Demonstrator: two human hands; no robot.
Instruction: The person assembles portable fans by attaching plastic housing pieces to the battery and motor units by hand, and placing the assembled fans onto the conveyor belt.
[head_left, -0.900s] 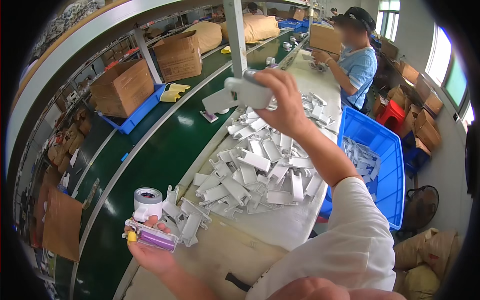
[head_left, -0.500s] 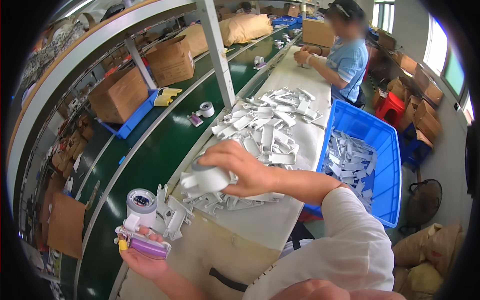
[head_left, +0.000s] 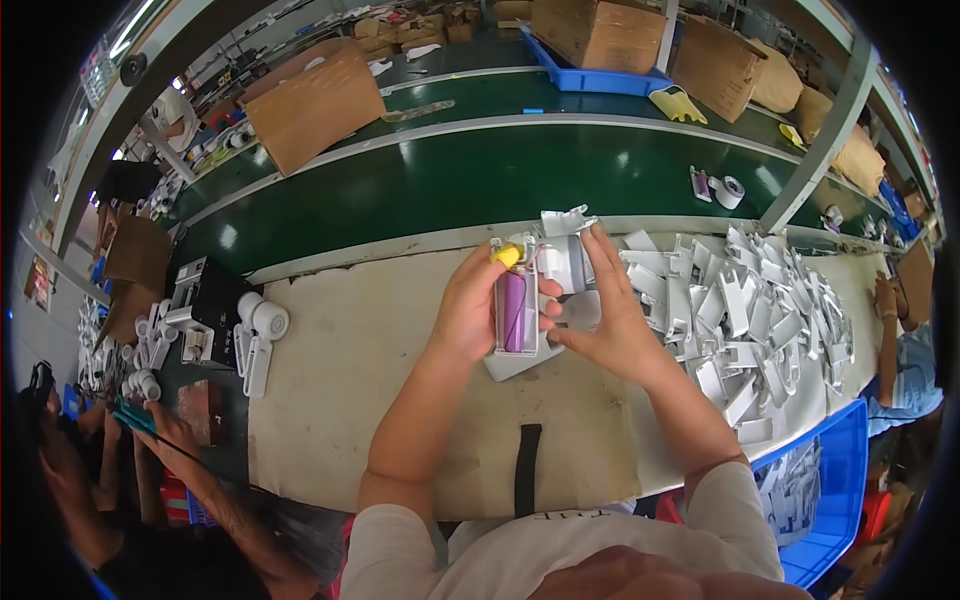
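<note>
My left hand [head_left: 468,305] is closed around a white plastic handle housing with a purple cylindrical cell [head_left: 514,312] in its open side. A yellow wrap [head_left: 506,255] covers a fingertip at the housing's upper end. Close beside it, my right hand [head_left: 622,315] curves its fingers and thumb around a round white head with a grey ring [head_left: 572,262], partly hidden by the hand. A loose white housing piece [head_left: 566,220] shows just beyond the fingertips. Beneath the hands a pale flat piece [head_left: 525,365] lies on the table.
Many white plastic housings [head_left: 740,310] are heaped at the right, above a blue crate [head_left: 850,470]. A green conveyor belt [head_left: 420,180] runs along the far side. At left stand a black device [head_left: 205,310] and assembled white units [head_left: 262,340]. Co-workers [head_left: 905,370] sit at both sides.
The view has swung to the left. My right hand, holding a round white head, has come from over the heap to beside my left hand, which still holds the purple-celled housing.
</note>
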